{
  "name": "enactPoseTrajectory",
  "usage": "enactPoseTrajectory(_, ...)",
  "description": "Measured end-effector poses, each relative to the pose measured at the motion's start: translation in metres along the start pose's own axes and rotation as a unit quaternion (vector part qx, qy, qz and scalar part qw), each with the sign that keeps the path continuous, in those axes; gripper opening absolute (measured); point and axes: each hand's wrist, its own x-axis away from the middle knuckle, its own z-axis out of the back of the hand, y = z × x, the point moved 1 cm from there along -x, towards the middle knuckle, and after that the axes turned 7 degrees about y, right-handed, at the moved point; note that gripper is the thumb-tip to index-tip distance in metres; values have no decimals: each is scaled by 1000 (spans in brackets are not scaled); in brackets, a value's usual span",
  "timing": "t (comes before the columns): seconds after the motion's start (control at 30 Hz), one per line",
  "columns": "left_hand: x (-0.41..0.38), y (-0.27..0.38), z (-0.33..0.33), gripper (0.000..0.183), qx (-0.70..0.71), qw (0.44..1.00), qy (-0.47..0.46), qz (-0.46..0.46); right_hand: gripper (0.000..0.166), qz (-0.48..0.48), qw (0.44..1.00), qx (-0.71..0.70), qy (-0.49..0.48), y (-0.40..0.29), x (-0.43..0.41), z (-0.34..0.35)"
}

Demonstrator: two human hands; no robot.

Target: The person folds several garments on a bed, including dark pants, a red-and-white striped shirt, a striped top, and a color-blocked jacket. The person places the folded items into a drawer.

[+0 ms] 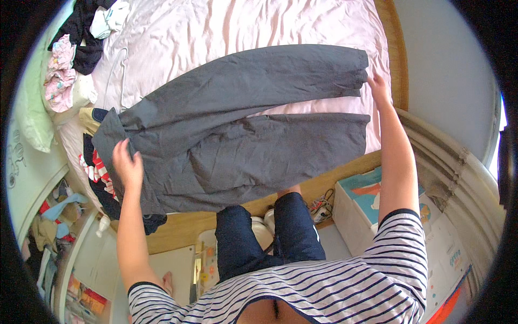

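Note:
A pair of dark grey trousers (pixel 243 85) lies spread across the pink bedsheet (pixel 170 52), its waist to the left and both legs stretching right. Over the waistband rests my left hand (pixel 128 168), fingers apart and gripping nothing; whether it presses on the cloth is hard to tell. My right hand (pixel 379 90) is at the hem of the far leg, fingertips at the cloth's edge. Whether those fingers pinch the hem does not show. The near leg's hem lies flat, with a strip of sheet visible between the legs.
A white hanger (pixel 123 67) lies beyond the waistband. Black clothing (pixel 87 56), a pink patterned garment (pixel 60 77) and red-striped cloth (pixel 103 172) are heaped at left by a green pillow (pixel 34 109). A storage box (pixel 356 210) and a gathered curtain (pixel 449 162) stand at right.

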Motion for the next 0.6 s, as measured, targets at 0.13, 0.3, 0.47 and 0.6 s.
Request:
enactPoseTrajectory(0.13, -49, 90, -27, 59, -13, 978, -135, -159, 45, -92, 990, -17, -104, -31, -37, -31)
enactPoseTrajectory(0.3, -63, 100, -69, 67, -54, 970, -177, -158, 24, -13, 990, 40, -131, -59, -86, -29)
enactPoseTrajectory(0.47, -74, 71, -75, 42, -35, 983, -140, -113, 26, -70, 969, -225, -77, -128, -139, -27)
enactPoseTrajectory(0.6, -85, 30, -94, 19, 115, 988, -92, 38, 44, -87, 873, -449, -172, -128, -158, -47)
